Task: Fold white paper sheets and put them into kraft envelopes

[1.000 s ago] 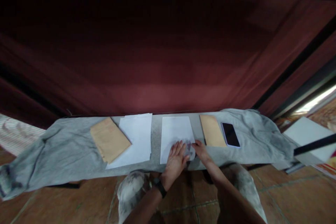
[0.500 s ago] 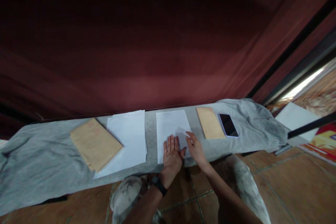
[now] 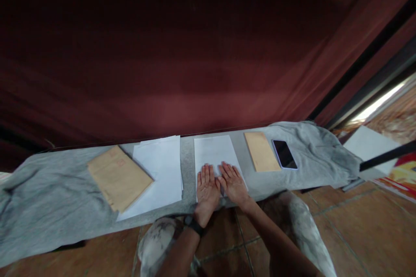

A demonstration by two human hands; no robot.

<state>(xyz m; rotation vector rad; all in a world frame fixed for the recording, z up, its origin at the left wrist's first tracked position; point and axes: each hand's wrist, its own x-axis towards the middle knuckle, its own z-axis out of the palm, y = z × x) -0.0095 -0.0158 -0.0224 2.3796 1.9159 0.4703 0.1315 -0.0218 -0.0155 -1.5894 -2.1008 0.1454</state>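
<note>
A white sheet of paper (image 3: pixel 214 149) lies on the grey cloth (image 3: pixel 187 160) in front of me. My left hand (image 3: pixel 208 188), with a dark watch (image 3: pixel 193 224) on its wrist, rests flat on the paper's lower left part. Flat on the lower right part is my right hand (image 3: pixel 234 184), its fingers stretched out and the two thumbs close together. To the left, a brown envelope (image 3: pixel 118 177) overlaps a stack of white paper (image 3: pixel 164 173). On the right lies a smaller tan envelope (image 3: pixel 261 151).
A phone (image 3: pixel 285 154) with a dark screen lies right of the tan envelope. Behind the cloth-covered surface rises a dark red panel (image 3: pixel 182 112). A white board-like thing (image 3: pixel 370 149) and a red and yellow printed item (image 3: pixel 403 177) are at far right. The floor (image 3: pixel 351 225) is tiled.
My right hand has come down from the paper's right edge and now lies flat on the sheet. My left hand has shifted slightly left and down.
</note>
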